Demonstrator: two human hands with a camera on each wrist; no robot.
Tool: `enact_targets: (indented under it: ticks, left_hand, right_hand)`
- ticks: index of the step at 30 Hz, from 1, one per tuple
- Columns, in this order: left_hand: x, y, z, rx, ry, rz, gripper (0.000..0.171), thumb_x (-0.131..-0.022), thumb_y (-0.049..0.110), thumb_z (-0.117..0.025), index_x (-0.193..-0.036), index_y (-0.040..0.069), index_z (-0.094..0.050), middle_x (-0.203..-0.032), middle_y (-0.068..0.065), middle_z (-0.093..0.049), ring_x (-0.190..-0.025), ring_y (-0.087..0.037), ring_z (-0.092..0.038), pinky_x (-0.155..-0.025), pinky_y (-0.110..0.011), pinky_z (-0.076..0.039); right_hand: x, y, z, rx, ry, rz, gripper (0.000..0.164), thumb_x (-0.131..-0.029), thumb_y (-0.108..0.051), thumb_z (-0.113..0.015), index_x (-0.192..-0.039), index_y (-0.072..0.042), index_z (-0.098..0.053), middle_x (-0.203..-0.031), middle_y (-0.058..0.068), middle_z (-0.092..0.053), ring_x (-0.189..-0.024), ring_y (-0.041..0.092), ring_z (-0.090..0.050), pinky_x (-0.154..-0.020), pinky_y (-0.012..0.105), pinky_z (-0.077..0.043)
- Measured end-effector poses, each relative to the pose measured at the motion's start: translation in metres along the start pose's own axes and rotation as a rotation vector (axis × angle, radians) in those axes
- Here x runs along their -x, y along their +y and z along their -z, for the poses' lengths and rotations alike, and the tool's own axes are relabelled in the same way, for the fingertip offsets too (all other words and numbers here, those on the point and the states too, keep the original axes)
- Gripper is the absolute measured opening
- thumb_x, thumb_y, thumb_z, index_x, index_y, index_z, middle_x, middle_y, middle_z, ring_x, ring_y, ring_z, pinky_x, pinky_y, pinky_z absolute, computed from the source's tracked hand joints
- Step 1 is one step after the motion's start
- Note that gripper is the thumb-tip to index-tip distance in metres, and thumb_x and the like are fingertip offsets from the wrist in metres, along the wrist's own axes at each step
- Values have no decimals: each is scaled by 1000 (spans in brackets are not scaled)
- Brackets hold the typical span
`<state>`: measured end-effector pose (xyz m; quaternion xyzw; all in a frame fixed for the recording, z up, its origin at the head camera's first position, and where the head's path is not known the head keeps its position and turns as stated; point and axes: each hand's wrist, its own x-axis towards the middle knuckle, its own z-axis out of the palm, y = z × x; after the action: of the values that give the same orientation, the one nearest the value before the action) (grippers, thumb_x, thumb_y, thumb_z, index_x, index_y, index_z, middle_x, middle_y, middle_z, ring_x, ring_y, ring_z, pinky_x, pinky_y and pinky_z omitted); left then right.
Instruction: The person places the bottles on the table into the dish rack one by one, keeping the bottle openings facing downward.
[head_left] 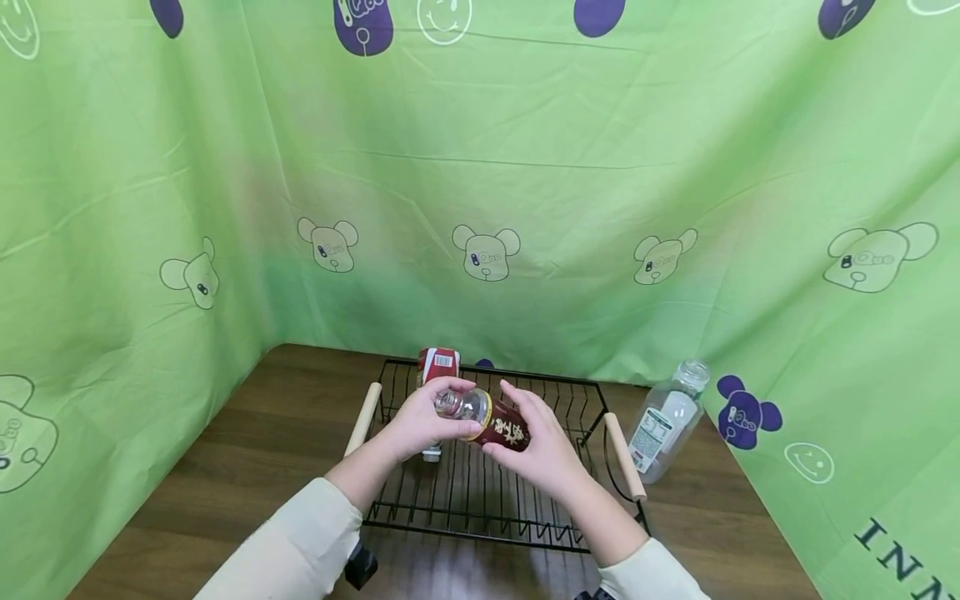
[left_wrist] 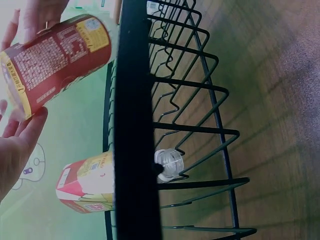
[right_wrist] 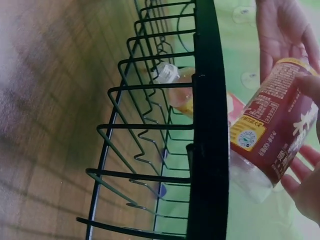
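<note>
Above the rack, a clear plastic bottle (head_left: 504, 423) with a dark red label and yellow bands lies tilted between both hands, its neck toward the left. My left hand (head_left: 422, 421) holds its neck and shoulder between thumb and fingers. Around the base end, my right hand (head_left: 546, 446) grips with thumb and fingers spread on either side. Both wrist views show the label of this bottle (left_wrist: 60, 62) up close. A second bottle (left_wrist: 87, 182), labelled red, white and yellow, stands neck down in the black wire rack (head_left: 480, 527), partly hidden behind my left hand in the head view.
Right of the rack, a large clear bottle (head_left: 671, 421) with a white-green label stands on the wooden table (head_left: 247, 467). Wooden handles (head_left: 624, 457) rise at the rack's two sides. A green printed cloth (head_left: 480, 167) hangs behind and around the table.
</note>
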<state>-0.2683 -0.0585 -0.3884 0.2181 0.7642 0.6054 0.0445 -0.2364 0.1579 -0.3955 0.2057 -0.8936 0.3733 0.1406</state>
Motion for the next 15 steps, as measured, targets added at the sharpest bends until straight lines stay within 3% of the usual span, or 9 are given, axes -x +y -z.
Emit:
enact_targets:
  ticks: [8, 15]
  left_hand:
    - [2, -3, -1, 40, 126, 33, 59, -79, 18, -81, -132, 11, -57, -129, -16, -58, -106, -24, -61, -84, -34, -55]
    - [3, -7, -3, 131, 230, 25, 55, -79, 10, -79, -130, 9, -58, -129, -15, -56, -103, -24, -60, -79, -32, -56]
  right_hand:
    - [2, 7, 2, -177, 114, -213, 86, -82, -29, -78, -154, -22, -32, -155, 15, -32, -140, 39, -35, -110, 63, -32]
    - [3, 14, -1, -317, 190, -283, 83, -86, -24, -75, -154, -16, -30, -155, 19, -30, -142, 37, -33, -116, 55, -28]
